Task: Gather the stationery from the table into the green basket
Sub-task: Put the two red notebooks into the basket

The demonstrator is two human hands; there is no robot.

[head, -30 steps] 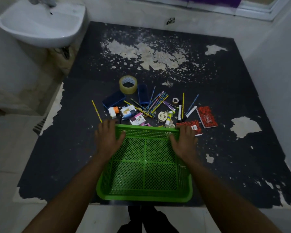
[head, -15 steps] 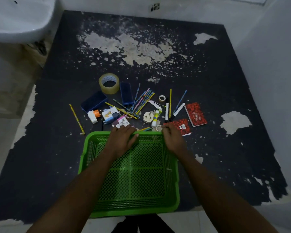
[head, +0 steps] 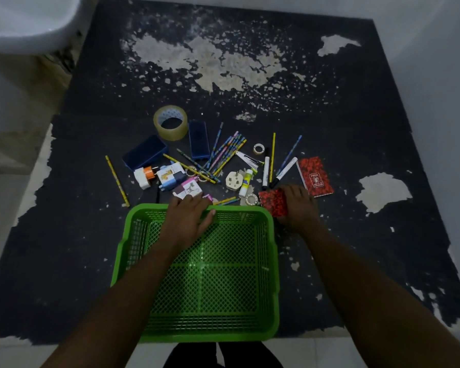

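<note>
Here, two red notebooks sit on the bench (head: 85,235). The larger notebook (head: 314,176) lies with its long axis pointing away from the person. The smaller notebook (head: 272,201) is gripped by the right hand (head: 299,208) at the far right corner of the green basket (head: 210,335). The left hand (head: 189,219) rests on the basket's far rim, fingers extended.

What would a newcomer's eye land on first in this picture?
The bright green basket stands out first, empty, at the near edge of the dark, peeling table, with the left hand resting on its far rim. Just beyond lies a colourful scatter of stationery: striped pencils, a roll of clear tape, markers. At the basket's far right corner the right hand holds a small red notebook.
</note>
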